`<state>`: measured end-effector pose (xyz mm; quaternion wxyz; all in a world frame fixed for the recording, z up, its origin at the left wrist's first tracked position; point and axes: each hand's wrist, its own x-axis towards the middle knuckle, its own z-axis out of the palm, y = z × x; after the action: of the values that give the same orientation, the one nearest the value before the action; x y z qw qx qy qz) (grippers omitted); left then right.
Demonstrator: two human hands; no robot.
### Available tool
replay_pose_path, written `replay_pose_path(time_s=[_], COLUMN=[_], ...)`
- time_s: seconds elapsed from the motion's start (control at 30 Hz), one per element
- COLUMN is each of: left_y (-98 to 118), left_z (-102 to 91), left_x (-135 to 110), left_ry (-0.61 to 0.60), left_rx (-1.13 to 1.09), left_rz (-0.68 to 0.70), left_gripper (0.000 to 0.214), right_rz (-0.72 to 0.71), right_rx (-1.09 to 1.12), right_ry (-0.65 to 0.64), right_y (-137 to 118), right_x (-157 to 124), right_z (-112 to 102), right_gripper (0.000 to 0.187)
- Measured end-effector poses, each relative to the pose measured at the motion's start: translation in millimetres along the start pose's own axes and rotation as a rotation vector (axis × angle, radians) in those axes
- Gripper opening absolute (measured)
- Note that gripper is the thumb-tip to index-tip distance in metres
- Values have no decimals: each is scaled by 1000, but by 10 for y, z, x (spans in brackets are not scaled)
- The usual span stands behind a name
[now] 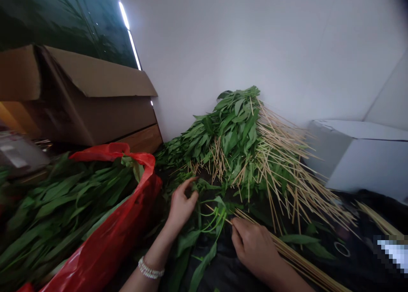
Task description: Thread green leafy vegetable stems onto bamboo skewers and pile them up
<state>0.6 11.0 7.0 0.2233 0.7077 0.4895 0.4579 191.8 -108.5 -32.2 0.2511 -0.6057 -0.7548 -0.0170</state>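
- Counted: one left hand point(183, 202), one right hand point(255, 244), one red plastic bag point(121, 232) filled with long green leaves point(73, 202), one open cardboard box point(110, 120), one white box point(372, 164), one leafy heap point(236, 128) against the wall point(270, 41); heap skewers point(287, 173) too many to count.
- Noted for the bamboo skewer point(228, 221): thin, straight, pale tan; located front centre, above the black surface point(219, 264), tip pointing up-left past a cluster of bright green stems point(219, 215) with limp leaves trailing below.
- Right: gripping the bamboo skewer between thumb and curled fingers, knuckles up, reaching in from lower right, over a loose skewer bundle point(306, 260); cannot tell whether gripping that too.
- Left: released, thumb and fingers parted, extended up-right beside the leaves near the heap; cannot tell whether touching them. Wearing a pale beaded bracelet point(151, 270) at the wrist.
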Motion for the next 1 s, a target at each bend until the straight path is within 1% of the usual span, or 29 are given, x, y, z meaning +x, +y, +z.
replay_pose_path(time_s=[0.07, 0.17, 0.33, 0.4, 0.5, 0.6, 0.67, 0.73, 0.8, 0.9, 1.0], left_y=[54, 99, 112, 118, 115, 77, 45, 26, 23, 22, -19], left_z=[-52, -107, -74, -52, -81, -172, -215, -211, -165, -81, -36], left_x=[20, 23, 27, 35, 55, 84, 97, 97, 86, 66, 66], left_ry=[36, 7, -67, -95, -100, -96, -120, -149, -175, -162, -103], left_rx=[-231, -478, -591, -675, -950, -1296, -1394, -1346, -1204, -917, -682], left_rz=[-28, -121, -243, -281, -360, -452, -505, -534, -522, -442, -358], left_gripper=[40, 41, 29, 29, 32, 25, 21, 20, 20, 27, 38], right_rz=[1, 1, -10, -15, -8, 2, 8, 18, 28, 35, 44], right_rx=[-9, -14, -4, 4, 17, 11, 10, 16, 31, 46, 46], right_ry=[-3, 15, 49, 61, 74, 77, 66, 50, 39, 44, 91], right_y=[4, 7, 13, 16, 19, 19, 21, 24, 28, 36, 48], right_x=[-4, -7, 0, 4, 9, 7, 3, -2, -4, 1, 11], right_z=[1, 7, 13, 8, -5, -14, -12, -6, -2, -7, -25], right_gripper=[19, 19, 18, 18, 19, 19, 19, 19, 19, 19, 19])
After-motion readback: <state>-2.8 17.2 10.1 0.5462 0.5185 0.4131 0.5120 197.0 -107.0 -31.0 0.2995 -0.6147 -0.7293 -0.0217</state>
